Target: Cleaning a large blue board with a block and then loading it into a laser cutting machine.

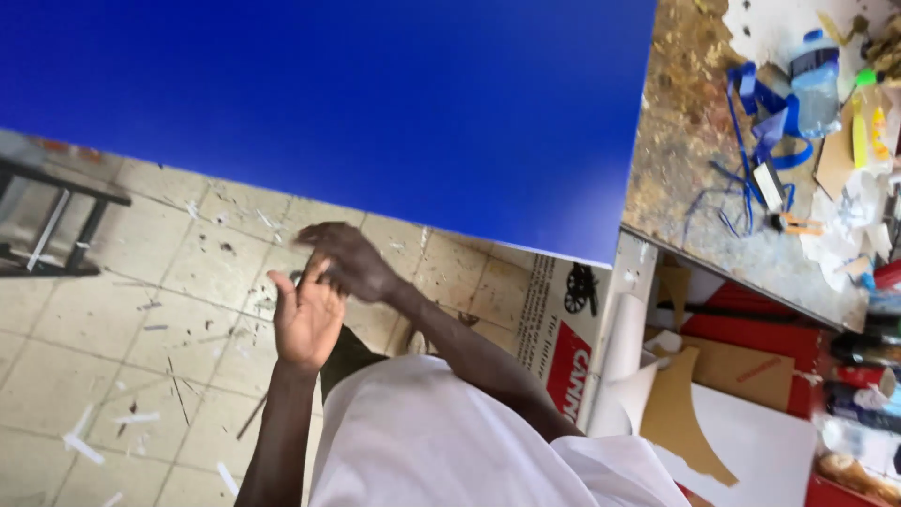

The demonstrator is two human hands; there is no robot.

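White-and-red printed cardboard box (563, 329) on the floor beside the workbench (676, 178), under the blue sheet (357, 103)

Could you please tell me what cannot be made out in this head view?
- Blue sheet: cut off by the top and left edges.
- Right hand: motion-blurred, its contact with the left hand unclear.
- Worktable: partly covered by the sheet.
- Bottles: blurred, cut by the right edge.

A blue sheet (375, 103) overhangs the cluttered, stained workbench (685, 178)
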